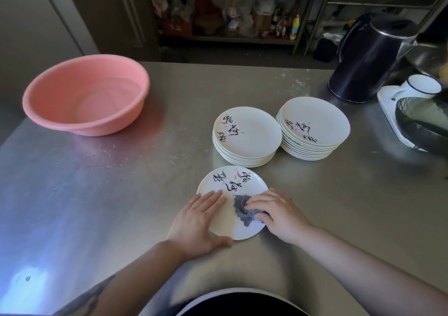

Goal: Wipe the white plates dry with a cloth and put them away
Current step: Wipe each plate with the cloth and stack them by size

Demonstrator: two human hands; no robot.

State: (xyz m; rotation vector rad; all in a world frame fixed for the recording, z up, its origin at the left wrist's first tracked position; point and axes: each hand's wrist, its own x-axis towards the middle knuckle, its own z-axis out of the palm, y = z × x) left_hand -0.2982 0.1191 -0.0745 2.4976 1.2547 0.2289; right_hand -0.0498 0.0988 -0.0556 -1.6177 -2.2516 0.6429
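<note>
Item: round white ceramic plate (225,182), near centre of steel worktop (97,194); left hand (198,221) flat, steadying; right hand (278,215) clutching grey cloth (242,210). Two white plate stacks (247,136) beyond; wiping apparently mid-progress, storing pending.

Table (97,182): brushed metal, dull sheen, lightly speckled. Basin (84,95), upper left: matt pink plastic. Plates (247,134): glossy white. Cloth (242,209): grey, soft, crumpled.
</note>
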